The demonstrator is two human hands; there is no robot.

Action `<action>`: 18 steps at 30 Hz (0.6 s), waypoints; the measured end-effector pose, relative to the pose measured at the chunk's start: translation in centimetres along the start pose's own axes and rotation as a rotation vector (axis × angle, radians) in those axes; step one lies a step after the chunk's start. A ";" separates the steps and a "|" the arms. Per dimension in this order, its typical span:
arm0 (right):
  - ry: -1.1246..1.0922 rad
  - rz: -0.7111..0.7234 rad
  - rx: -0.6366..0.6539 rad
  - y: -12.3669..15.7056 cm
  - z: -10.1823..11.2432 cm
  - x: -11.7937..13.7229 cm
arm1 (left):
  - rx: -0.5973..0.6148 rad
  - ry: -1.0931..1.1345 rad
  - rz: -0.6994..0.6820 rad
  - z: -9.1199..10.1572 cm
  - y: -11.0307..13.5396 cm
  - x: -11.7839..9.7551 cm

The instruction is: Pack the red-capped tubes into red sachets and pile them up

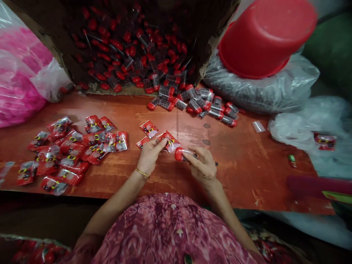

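My left hand (150, 156) pinches a flat red printed packet (171, 141) with a clear lower part. In my right hand (202, 163) is a small clear container with a red cap (179, 154), its capped end pointing left toward the packet. The two things are close together; whether they touch I cannot tell. Beneath and beside my left hand lie another red packet (149, 128) and a partly hidden one (142, 143). A pile of filled red packets (70, 154) covers the table to the left.
A cardboard box (52, 44) on its side spills red-capped containers (195, 104) onto the wooden table (247, 172). An upturned red bucket (264, 36) sits on a plastic sack (255, 91) at right. Pink-filled bags (19, 80) stand at left; a small green-and-white item (292, 161) lies right.
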State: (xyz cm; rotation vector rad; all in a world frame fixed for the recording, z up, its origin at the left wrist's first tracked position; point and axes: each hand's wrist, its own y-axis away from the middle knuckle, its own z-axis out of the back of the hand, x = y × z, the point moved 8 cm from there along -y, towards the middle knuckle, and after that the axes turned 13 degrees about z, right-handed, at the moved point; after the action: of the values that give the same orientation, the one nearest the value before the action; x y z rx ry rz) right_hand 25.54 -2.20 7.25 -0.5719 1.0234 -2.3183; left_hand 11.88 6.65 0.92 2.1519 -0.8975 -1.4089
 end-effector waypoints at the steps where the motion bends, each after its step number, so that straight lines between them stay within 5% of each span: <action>1: -0.005 0.003 0.000 -0.1 -0.1 0.0 | 0.008 0.001 0.007 -0.1 0.0 0.0; 18: -0.059 -0.027 0.024 0.3 -0.1 -0.1 | 0.025 -0.036 -0.021 0.1 -0.2 0.2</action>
State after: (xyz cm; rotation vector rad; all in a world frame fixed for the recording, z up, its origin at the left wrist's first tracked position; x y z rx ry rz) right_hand 25.64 -2.27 7.02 -0.6446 0.9650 -2.3191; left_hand 11.90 6.63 0.58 2.1664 -0.9124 -1.4589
